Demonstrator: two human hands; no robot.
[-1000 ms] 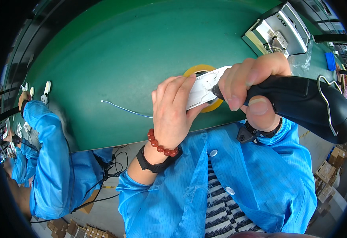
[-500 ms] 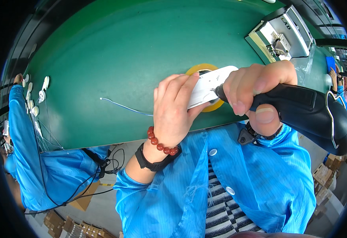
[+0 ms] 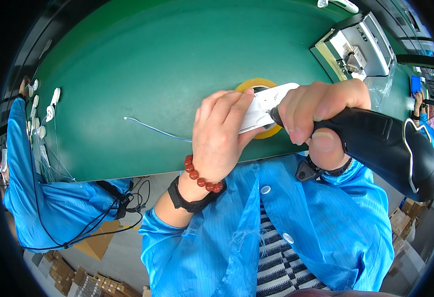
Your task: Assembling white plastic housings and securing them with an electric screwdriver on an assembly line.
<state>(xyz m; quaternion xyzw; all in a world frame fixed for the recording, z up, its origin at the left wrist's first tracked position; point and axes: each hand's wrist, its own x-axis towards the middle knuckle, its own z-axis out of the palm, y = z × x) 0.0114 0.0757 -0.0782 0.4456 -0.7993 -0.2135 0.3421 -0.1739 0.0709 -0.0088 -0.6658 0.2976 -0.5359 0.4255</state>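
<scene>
My left hand [image 3: 222, 120] is closed on a white plastic housing [image 3: 262, 110], held tilted over a roll of yellow tape [image 3: 271, 132] that lies on the table. A thin wire [image 3: 157, 131] with a small white end runs out to the left from under this hand. In my right hand [image 3: 326, 106] is a black electric screwdriver [image 3: 375, 138], gripped near its front. Its tip meets the housing's face close to the middle; the exact contact point is partly hidden by my fingers.
A white screw feeder box [image 3: 360, 47] stands on the green table [image 3: 177, 54] at the far right, with clear plastic film beside it. Several white parts with wires [image 3: 41, 131] lie at the left, by a co-worker's blue sleeve [image 3: 19, 138]. Another white object [image 3: 343, 5] is at the back right.
The screwdriver's rear end has dipped slightly, while its tip stays at the housing. Both hands keep their hold. The view has shifted a little, bringing more of the white object at the back into sight.
</scene>
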